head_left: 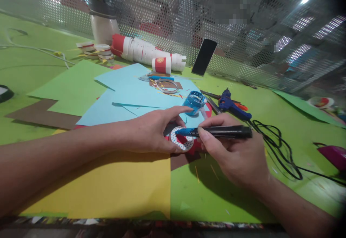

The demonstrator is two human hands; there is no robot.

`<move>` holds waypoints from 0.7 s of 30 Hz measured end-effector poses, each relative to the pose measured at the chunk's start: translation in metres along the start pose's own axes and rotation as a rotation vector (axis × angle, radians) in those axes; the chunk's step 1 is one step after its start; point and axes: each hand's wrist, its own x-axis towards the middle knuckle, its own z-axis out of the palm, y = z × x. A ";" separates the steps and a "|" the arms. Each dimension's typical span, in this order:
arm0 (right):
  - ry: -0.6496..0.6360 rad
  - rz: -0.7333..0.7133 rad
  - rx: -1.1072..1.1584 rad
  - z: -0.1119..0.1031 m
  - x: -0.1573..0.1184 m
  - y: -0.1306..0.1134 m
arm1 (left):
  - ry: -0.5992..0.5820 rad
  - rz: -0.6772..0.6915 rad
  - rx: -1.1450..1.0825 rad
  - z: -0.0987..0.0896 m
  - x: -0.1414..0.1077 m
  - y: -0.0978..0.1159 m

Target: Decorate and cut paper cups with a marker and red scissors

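Note:
My left hand (156, 130) pinches a small round disc (185, 146) between thumb and fingers. The disc is white with dark dots and a red middle, perhaps the bottom of a paper cup; its far side is partly covered by my fingers. In my right hand (235, 151) is a black marker (229, 131), held nearly level, its blue-coloured front end touching or just over the disc's upper left. Just beyond both hands stands an uncapped jar of blue paint (194, 103). Under my left forearm lies a yellow sheet (129, 184).
Light blue sheets (140, 86), green sheets (72, 83) and a brown sheet (40, 113) overlap at left. A tape roll (167, 91) lies farther back, near stacked paper cups (143, 50). At right are a blue glue gun (229, 103) and its looped black cord (278, 140). A phone (204, 57) leans by the mesh screen.

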 end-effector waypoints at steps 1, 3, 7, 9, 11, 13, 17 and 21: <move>-0.008 -0.032 -0.036 -0.001 0.000 -0.001 | 0.000 0.001 0.001 0.000 0.000 0.000; -0.031 -0.098 -0.095 -0.003 -0.001 -0.002 | -0.002 0.007 0.004 -0.001 0.000 0.000; -0.096 -0.213 -0.107 -0.007 -0.003 -0.002 | -0.016 0.008 0.000 -0.002 0.000 0.002; -0.123 -0.248 -0.104 -0.007 -0.003 -0.001 | -0.025 0.009 -0.006 -0.002 0.000 0.002; -0.138 -0.273 -0.106 -0.007 -0.003 0.000 | -0.027 0.014 -0.013 -0.002 0.000 0.002; -0.148 -0.299 -0.102 -0.007 -0.003 0.002 | -0.024 0.018 -0.024 -0.002 0.001 0.001; -0.161 -0.329 -0.080 -0.007 -0.002 0.002 | -0.026 0.020 -0.026 -0.001 0.001 0.001; -0.148 -0.339 -0.080 -0.007 -0.001 0.003 | -0.024 0.012 -0.018 -0.001 0.001 0.001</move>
